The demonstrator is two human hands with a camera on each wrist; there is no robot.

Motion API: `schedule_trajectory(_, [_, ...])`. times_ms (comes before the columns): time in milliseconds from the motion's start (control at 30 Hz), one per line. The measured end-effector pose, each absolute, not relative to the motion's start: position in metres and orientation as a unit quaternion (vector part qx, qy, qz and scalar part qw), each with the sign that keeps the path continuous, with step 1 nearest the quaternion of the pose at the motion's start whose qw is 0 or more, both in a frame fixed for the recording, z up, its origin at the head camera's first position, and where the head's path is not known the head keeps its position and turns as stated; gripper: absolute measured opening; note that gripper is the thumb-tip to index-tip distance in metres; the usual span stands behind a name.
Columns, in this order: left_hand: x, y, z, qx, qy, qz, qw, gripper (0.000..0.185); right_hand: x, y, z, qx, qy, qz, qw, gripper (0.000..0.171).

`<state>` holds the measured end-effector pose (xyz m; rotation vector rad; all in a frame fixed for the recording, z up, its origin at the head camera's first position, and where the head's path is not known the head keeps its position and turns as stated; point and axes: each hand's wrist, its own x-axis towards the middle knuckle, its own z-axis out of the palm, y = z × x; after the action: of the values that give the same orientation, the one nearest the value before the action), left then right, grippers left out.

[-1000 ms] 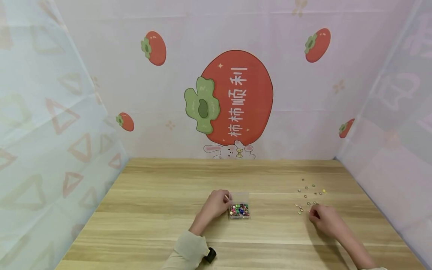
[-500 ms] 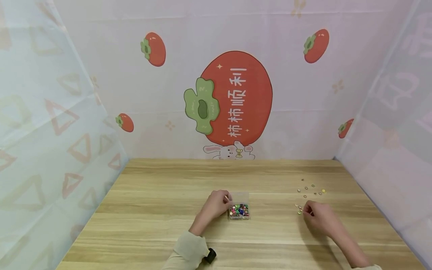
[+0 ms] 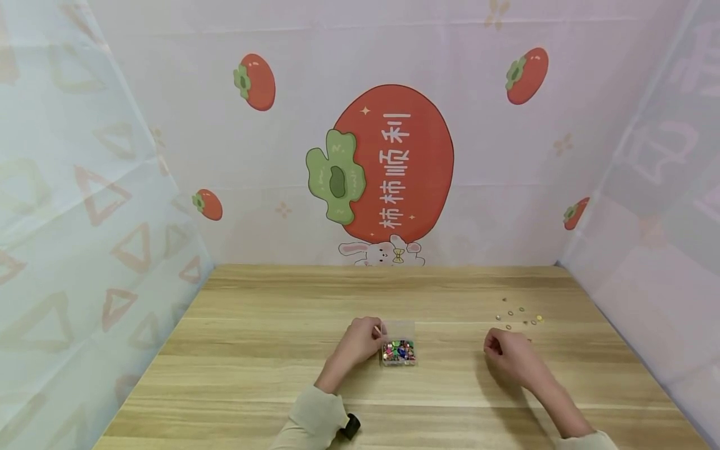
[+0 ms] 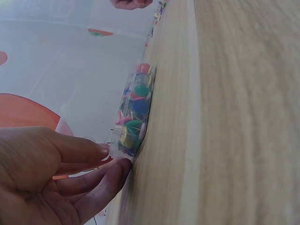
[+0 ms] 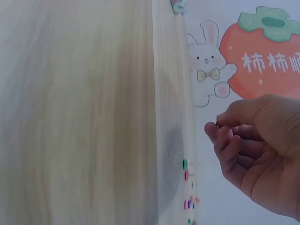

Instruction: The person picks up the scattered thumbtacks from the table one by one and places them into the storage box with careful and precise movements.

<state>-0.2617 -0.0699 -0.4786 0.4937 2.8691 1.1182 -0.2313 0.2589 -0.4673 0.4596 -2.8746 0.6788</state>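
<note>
Steady the clear plastic thumbtack box (image 3: pixel 400 362), pinched at its left end in the left hand (image 3: pixel 360 339). Right of it, pinched narrowly in the right hand (image 3: pixel 514 356): probably a thumbtack (image 5: pixel 217 124). Avoid brushing loose thumbtacks (image 3: pixel 540 318) farther right of the box.

The left hand (image 4: pixel 37 168) pinches the near end of a clear box (image 4: pixel 123 101) of colourful tacks (image 4: pixel 139 106) on the desk (image 4: pixel 225 117). The right hand (image 4: pixel 131 4) shows at the top edge.
</note>
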Motion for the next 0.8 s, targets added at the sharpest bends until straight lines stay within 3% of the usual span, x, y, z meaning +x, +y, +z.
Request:
schedule_trajectory(333, [-0.262, -0.071, -0.481, 0.162, 0.917, 0.365, 0.009, 0.005, -0.239, 0.231, -0.462, 0.174, -0.947, 0.256, 0.079, 0.005])
schedule_trajectory(800, [-0.262, -0.07, -0.478, 0.157, 0.917, 0.367, 0.019, 0.006, -0.246, 0.194, -0.463, 0.2, -0.935, 0.281, 0.085, 0.009])
